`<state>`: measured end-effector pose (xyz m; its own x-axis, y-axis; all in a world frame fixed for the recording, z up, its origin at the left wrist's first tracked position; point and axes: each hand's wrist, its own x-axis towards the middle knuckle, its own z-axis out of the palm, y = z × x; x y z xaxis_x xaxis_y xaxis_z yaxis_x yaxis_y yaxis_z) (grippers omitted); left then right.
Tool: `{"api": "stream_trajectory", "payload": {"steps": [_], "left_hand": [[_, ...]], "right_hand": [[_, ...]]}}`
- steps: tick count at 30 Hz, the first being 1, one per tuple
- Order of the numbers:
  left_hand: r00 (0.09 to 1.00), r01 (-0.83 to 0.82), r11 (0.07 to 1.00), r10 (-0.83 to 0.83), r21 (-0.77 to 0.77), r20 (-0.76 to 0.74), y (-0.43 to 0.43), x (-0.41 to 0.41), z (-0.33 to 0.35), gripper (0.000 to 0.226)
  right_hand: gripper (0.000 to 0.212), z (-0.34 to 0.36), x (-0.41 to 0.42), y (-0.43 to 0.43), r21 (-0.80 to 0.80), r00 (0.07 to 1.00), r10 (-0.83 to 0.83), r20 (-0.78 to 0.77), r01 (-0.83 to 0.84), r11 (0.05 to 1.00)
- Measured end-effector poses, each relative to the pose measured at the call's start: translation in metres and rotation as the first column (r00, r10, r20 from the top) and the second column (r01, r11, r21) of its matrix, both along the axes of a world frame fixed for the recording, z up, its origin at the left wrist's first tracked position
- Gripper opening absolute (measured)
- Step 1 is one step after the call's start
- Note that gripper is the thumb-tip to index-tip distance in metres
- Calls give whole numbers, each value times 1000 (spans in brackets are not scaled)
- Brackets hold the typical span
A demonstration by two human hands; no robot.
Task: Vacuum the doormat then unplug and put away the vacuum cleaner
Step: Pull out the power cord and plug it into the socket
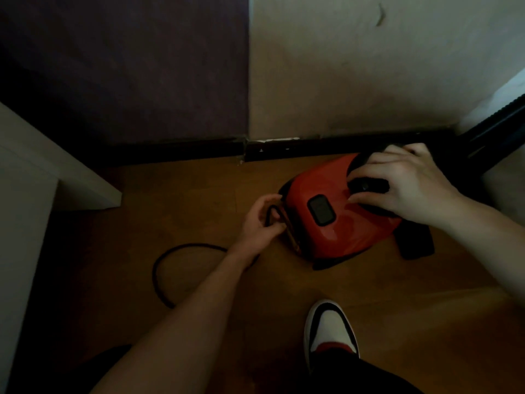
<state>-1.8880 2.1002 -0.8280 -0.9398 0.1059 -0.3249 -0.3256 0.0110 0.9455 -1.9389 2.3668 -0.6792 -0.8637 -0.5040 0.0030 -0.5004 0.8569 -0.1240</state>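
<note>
A red canister vacuum cleaner with a dark panel on top sits on the wooden floor close to the wall. My right hand rests on its black upper part with the fingers spread over a dark button or handle. At the vacuum's rear end, my left hand grips the black power cord, which loops across the floor to the left. The black hose runs off to the upper right. No doormat is in view.
A white cabinet or shelf stands at the left. A dark skirting board runs along the wall behind the vacuum. My shoe is on the floor below the vacuum. A black attachment lies at the vacuum's right side.
</note>
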Motion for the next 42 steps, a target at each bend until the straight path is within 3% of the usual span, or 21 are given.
{"api": "stream_trajectory", "payload": {"steps": [3, 7, 13, 19, 23, 27, 29, 31, 34, 36, 38, 42], "left_hand": [[968, 186, 977, -201, -107, -149, -10, -3, 12, 33], [906, 349, 910, -389, -222, -170, -22, 0, 24, 31], [925, 334, 901, -369, -275, -86, -17, 18, 33, 22], [940, 313, 888, -340, -336, -22, -14, 25, 31, 26], [888, 453, 784, -439, -425, 135, -10, 32, 15, 26], [799, 568, 561, -553, -602, 239, -7, 38, -3, 21], [778, 597, 511, -556, -618, 291, -8, 39, -16, 18], [828, 549, 564, -465, -617, 312, -11, 36, -31, 18], [918, 356, 809, -208, -467, 339, -12, 27, -35, 20], [934, 235, 915, -120, -327, 335, -9, 18, -27, 32], [948, 161, 968, -97, -193, 302, -5, 12, -17, 54], [958, -29, 999, 23, 17, 286, 6, 6, 0, 73]], "right_hand": [[60, 2, -2, -1, -17, 999, -3, 37, 4, 1000], [58, 3, -4, -1, -6, 998, -5, 57, 5, 1000], [34, 0, 0, -12, 79, 1000, 17, -16, -16, 997], [28, -3, 4, -19, 121, 998, -5, -55, 12, 993], [26, -3, 5, -22, 132, 997, -24, -75, 34, 991], [25, -4, 6, -23, 146, 995, -35, -91, 48, 988], [25, -4, 6, -23, 154, 995, -36, -96, 51, 987], [26, -4, 6, -24, 159, 995, -40, -94, 55, 986], [26, -4, 6, -23, 164, 996, -46, -75, 58, 985], [27, -5, 6, -23, 171, 996, -50, -71, 62, 983], [28, -6, 5, -22, 182, 995, -57, -77, 70, 981], [29, -7, 5, -22, 176, 995, -58, -85, 72, 982]]}}
